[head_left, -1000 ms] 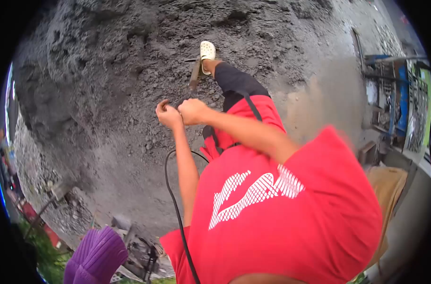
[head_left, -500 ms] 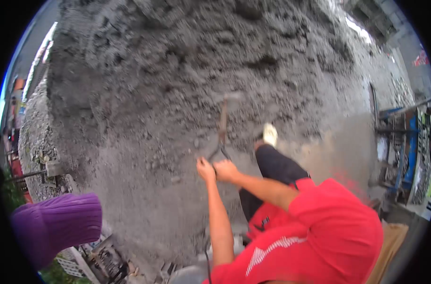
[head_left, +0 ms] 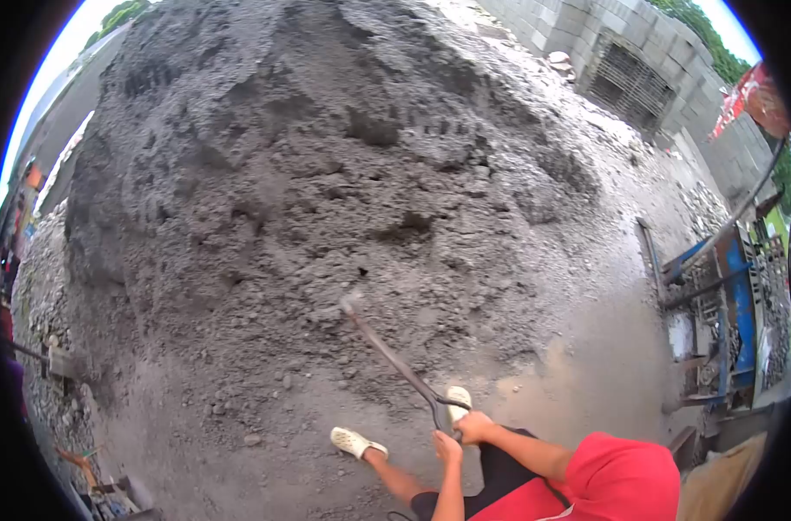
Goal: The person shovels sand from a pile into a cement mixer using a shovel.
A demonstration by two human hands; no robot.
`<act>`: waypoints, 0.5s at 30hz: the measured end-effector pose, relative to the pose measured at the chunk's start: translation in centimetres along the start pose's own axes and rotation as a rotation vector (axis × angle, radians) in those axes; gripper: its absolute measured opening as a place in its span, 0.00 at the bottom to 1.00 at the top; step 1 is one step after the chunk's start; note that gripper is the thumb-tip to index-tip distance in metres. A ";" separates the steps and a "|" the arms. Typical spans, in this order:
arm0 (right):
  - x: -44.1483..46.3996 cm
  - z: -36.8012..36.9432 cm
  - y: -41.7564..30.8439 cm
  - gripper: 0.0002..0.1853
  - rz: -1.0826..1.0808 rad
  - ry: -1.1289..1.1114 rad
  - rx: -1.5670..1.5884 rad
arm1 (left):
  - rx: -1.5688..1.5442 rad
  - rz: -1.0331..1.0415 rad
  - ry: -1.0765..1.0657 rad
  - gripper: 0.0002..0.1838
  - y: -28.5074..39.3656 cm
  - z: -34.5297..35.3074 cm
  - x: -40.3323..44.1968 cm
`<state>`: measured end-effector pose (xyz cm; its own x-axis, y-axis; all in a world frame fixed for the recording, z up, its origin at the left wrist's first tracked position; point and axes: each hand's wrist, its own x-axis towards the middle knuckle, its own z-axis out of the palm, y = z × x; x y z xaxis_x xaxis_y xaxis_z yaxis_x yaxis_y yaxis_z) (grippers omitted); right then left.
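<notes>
A heap of damp-looking grey sand rises ahead, its face crumbly, pitted with dark hollows and scattered with small clods. The shovel slants across its foot: a smooth brown shaft that splits near the hands into a dark, forked handle (rather like a wishbone). Its pale far end blurs against the sand, so I cannot tell whether it digs in.

The left hand curls its fingers closed around the lower side of that handle; the right hand, just beside it, is wrapped round the other side. Cream clogs, rounded and punched with holes, stand on gritty ground nearby. The red sleeve looks soft. Beyond the heap runs a wall of square-edged grey blocks.
</notes>
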<state>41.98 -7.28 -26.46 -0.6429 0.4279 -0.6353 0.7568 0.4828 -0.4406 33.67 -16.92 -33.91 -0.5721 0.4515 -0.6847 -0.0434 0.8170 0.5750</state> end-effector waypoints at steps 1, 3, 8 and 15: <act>-1.9 -2.9 1.1 0.16 0.019 0.086 0.004 | -0.240 0.052 0.049 0.32 -0.9 4.0 0.5; -4.1 -6.2 2.8 0.13 -0.104 0.426 0.080 | -0.793 -0.090 -0.230 0.33 4.8 4.1 -0.7; -6.5 -7.6 0.2 0.16 -0.100 0.516 0.131 | -0.889 -0.230 -0.444 0.34 13.5 -2.1 0.7; -11.4 -5.6 1.2 0.12 -0.063 0.530 0.218 | -0.632 -0.334 -0.536 0.24 11.4 -0.2 11.7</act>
<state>49.53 -7.34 -16.16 -0.6164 0.7551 -0.2233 0.6857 0.3752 -0.6238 26.33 -2.43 -35.28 0.0041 0.4615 -0.8871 -0.6731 0.6574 0.3389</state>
